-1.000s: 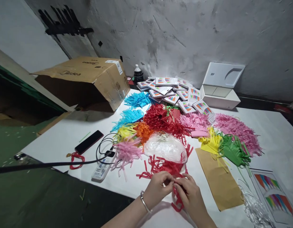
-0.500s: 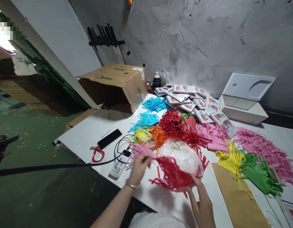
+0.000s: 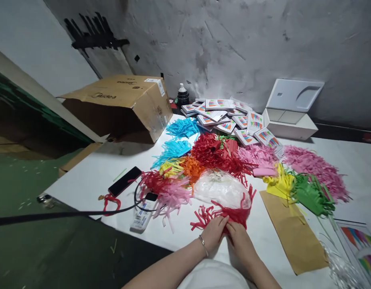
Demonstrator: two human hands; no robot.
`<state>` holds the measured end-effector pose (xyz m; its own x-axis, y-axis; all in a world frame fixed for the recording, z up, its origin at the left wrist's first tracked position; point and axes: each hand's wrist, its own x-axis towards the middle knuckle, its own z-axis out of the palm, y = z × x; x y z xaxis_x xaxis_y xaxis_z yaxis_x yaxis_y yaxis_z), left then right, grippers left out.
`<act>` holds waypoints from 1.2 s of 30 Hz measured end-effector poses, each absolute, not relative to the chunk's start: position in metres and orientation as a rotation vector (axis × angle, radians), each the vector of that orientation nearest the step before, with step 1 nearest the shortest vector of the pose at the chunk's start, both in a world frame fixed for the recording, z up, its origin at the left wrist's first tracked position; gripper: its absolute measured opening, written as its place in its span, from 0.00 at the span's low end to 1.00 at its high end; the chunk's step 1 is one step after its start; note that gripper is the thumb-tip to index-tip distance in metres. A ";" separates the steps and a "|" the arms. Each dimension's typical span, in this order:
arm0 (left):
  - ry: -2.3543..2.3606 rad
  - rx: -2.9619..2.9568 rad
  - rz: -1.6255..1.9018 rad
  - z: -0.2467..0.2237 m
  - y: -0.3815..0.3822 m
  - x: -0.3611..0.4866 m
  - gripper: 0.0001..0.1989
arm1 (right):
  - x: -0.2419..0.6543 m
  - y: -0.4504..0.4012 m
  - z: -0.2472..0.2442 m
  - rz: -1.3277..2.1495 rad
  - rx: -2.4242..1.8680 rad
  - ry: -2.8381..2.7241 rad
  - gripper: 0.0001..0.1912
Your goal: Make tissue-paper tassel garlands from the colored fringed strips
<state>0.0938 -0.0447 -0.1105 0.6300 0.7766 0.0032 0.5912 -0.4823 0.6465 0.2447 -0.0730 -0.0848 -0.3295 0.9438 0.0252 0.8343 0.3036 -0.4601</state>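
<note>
Evidently handling red fringe (image 3: 238, 214) on the near middle of a broad white table (image 3: 86, 176); to judge by the pose, at the step of gathering or parting one bunch, with a next move calling for light fingertips, evened-out strips and a lift clear of the neighbouring plastic without snagging. Among the materials, largest first: on the far left, a cardboard box (image 3: 125, 98), stiff, brown and gaping toward the near left; along the far middle, a slumped heap of flat, square-cornered printed packs (image 3: 224, 116); on the near right, a matte sheet of brown paper (image 3: 293, 237), long-sided and flat; beyond, on the right, a ruffled pink pile (image 3: 316, 172), densely layered; in the middle, a darker red pile (image 3: 207, 148), crinkled and springy; just nearer, a clear plastic bag (image 3: 219, 186), filmy, wrinkled and domed, directly beside the red fringe in hand. Touching that fringe from the near side, left hand (image 3: 215, 233) and right hand (image 3: 239, 239), close together, fingers gathered and curled, tips almost meeting; with thumbs and undersides hidden, cannot tell whether actually clasped around any strips, or how firmly. Smaller again, on the left, a glossy black phone (image 3: 125, 181), slim and rectangular; smallest, around the left wrist, a thin, shiny metal bangle (image 3: 203, 245).
</note>
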 end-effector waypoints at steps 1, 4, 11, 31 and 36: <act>1.066 2.282 0.344 -0.114 -0.042 0.095 0.20 | 0.250 -0.075 -0.084 0.510 -1.629 -2.273 0.20; 1.057 2.418 0.226 -0.116 -0.036 0.089 0.10 | 0.268 -0.082 -0.087 0.374 -1.752 -2.199 0.16; 1.159 2.494 0.207 -0.100 -0.048 0.082 0.11 | 0.322 -0.109 -0.090 0.075 -2.058 -1.650 0.16; 1.189 2.443 0.371 -0.087 -0.047 0.065 0.24 | 0.279 -0.101 -0.108 0.361 -1.661 -2.294 0.10; 1.132 2.426 0.238 -0.100 -0.066 0.092 0.30 | 0.275 -0.090 -0.106 0.482 -1.764 -2.181 0.07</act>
